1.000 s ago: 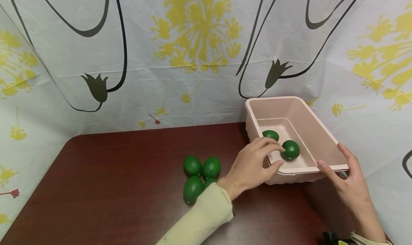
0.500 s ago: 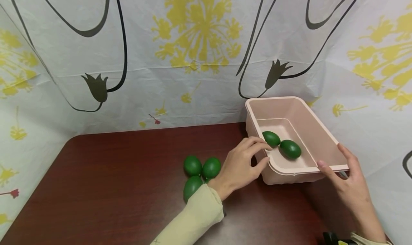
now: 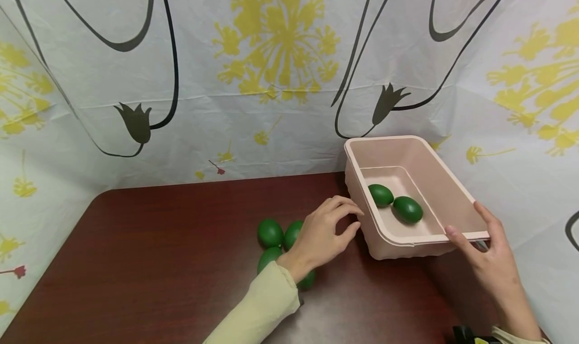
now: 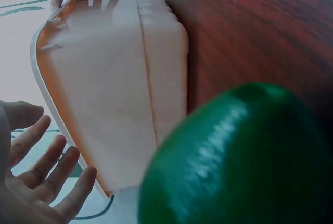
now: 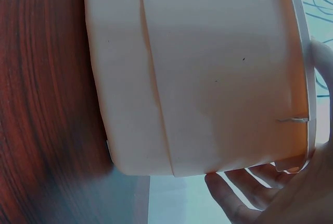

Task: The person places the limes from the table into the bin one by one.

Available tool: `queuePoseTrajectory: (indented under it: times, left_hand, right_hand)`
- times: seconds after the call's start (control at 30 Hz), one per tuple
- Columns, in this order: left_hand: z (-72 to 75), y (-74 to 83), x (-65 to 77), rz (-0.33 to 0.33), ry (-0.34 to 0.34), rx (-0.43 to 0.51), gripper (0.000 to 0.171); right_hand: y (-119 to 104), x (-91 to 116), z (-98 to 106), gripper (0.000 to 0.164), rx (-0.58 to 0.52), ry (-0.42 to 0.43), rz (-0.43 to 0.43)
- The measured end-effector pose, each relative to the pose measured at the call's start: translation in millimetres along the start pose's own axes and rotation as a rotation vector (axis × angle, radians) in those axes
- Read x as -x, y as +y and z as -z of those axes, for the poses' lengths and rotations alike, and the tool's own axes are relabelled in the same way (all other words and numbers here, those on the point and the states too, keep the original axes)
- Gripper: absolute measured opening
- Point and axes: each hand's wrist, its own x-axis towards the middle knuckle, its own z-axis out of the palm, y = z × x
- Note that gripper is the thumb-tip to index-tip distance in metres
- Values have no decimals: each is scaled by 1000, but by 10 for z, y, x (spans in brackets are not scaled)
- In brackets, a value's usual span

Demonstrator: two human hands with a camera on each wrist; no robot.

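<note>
Fruits [image 3: 408, 210] resembling green limes, two of them, lie side by side in the pink bin [image 3: 393, 153]; more such fruits [image 3: 270, 233] cluster on the worktop [image 3: 158, 253], partly behind the left hand [image 3: 320, 232], its grip loosely spread beside the bin. The right hand's [image 3: 492, 257] grip clasps the bin's near right corner.

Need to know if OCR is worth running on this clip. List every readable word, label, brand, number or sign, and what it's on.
None readable in any current view.
Pink bin: two tiny dark specks on its outside in the right wrist view, too small to identify.
Green fruits: no lettering visible.
Backdrop: printed flowers and stems only.
Black-and-yellow item: cut off, nothing legible.
</note>
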Motion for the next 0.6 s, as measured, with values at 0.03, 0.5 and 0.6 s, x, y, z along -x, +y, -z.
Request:
queuePoseTrajectory:
  times: [0.03,0.5,0.6]
  left_hand:
    - [6,-14,14,6,-1,9,19]
    - [156,-170,136,92,-50,-15,17]
    - [196,-204,174,128,-76,-14,16]
  right_hand:
    - [7,2,-1,84,0,0,0]
    - [24,-7,0,84,4,2,25]
    - [20,-11,1,84,3,0,22]
